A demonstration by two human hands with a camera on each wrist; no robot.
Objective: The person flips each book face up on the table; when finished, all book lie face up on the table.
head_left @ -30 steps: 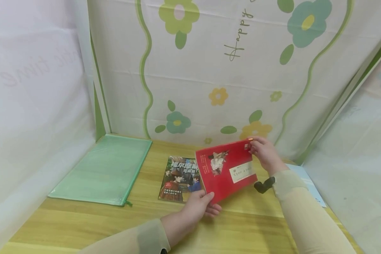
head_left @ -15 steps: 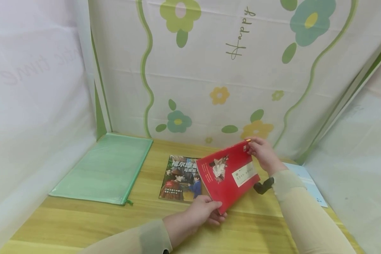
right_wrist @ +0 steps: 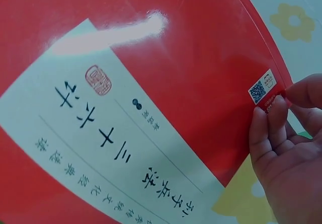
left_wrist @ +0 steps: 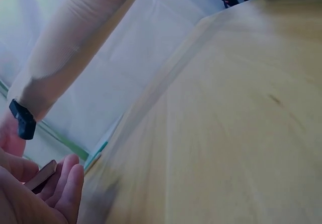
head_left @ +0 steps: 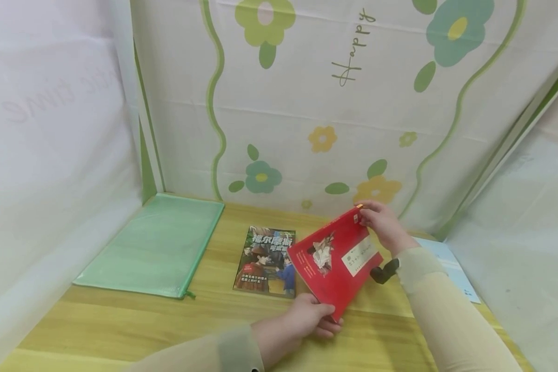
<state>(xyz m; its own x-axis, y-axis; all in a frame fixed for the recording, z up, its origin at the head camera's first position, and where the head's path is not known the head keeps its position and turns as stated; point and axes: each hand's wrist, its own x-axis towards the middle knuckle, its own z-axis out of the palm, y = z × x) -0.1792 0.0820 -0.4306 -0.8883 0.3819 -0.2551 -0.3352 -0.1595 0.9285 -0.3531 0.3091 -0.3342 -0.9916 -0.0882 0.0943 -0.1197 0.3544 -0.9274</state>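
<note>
A red book (head_left: pixel 327 258) with a white title label is held tilted above the table between both hands. My left hand (head_left: pixel 309 318) pinches its lower corner, thumb on the cover and fingers beneath; the left wrist view shows the book's edge (left_wrist: pixel 43 176) between thumb and fingers. At the upper right corner my right hand (head_left: pixel 385 223) grips the book near the spine. In the right wrist view, the fingertips (right_wrist: pixel 260 118) lie on the cover beside a QR code sticker (right_wrist: pixel 260 89). Left of the red book, a comic-style book (head_left: pixel 265 262) lies flat, cover up.
A green zip pouch (head_left: pixel 153 245) lies flat at the left of the wooden table (head_left: pixel 121 330). Partly behind the right forearm lies a light blue booklet (head_left: pixel 455 271). White printed cloth (head_left: pixel 279 103) walls the table at the back and both sides.
The left hand has moved right and toward the front edge with its corner of the red book, turning the book more upright. More of the comic-style book's cover now shows. The right hand barely shifts.
</note>
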